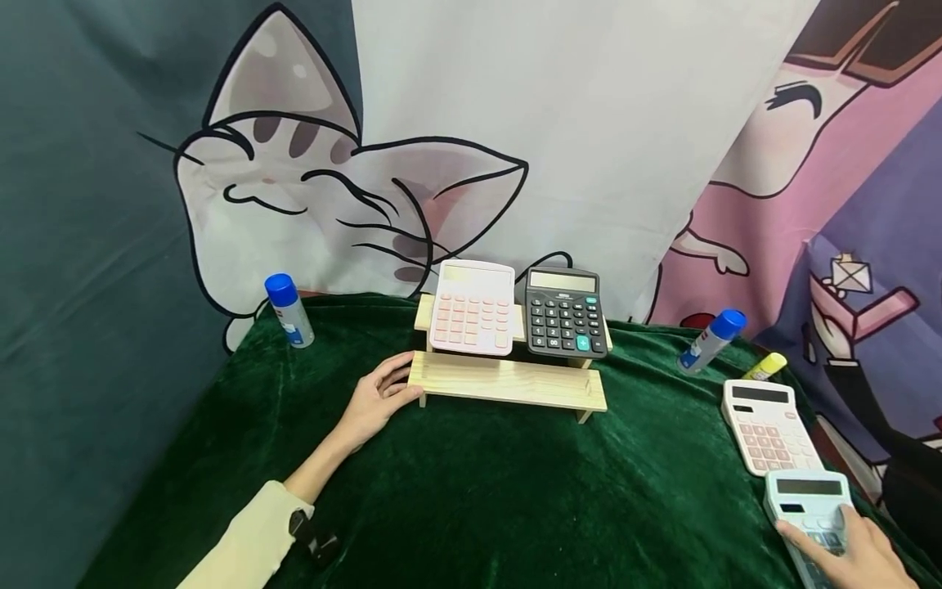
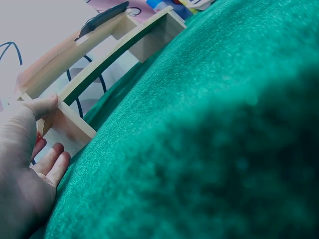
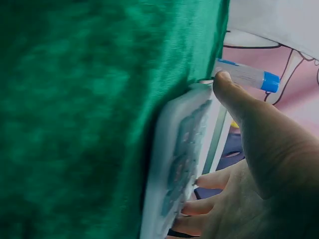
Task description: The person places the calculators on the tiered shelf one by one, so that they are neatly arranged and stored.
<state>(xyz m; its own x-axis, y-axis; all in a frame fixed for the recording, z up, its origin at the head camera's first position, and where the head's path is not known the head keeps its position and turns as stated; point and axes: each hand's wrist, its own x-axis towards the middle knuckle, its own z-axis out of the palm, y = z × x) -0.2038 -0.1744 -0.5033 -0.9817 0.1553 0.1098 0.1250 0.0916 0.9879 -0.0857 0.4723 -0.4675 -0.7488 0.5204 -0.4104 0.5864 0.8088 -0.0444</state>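
My left hand holds the left end of a two-step wooden shelf. In the left wrist view, the thumb lies on the shelf's upper edge and the other fingers are by its end panel. On the upper step lean a white-and-pink calculator and a black calculator, side by side. At the lower right my right hand grips a light blue calculator across its width, thumb at the left edge and fingers at the right. That calculator lies on the cloth; its lower part is partly hidden by the hand.
Another white-and-pink calculator lies just beyond the blue one. Behind it are a yellow-capped tube and a blue-capped bottle. A second blue-capped bottle stands at left. Green velvet cloth covers the table; a printed curtain hangs behind.
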